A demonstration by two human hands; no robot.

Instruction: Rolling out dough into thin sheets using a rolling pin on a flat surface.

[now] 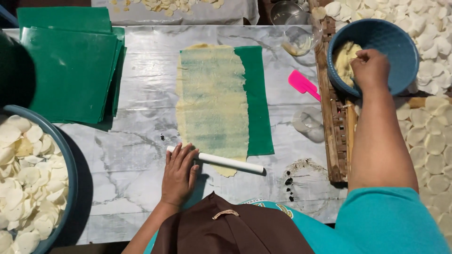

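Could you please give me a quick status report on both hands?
Left hand flat on white roller. Right hand in blue bowl, gripping dough. Nothing blocking.

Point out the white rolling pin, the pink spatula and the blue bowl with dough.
White rolling pin (230, 162): head view, middle of the bare rod right of the left hand.
Pink spatula (301, 83): head view, on its flat blade.
Blue bowl (400, 47): head view, inner wall at the right.
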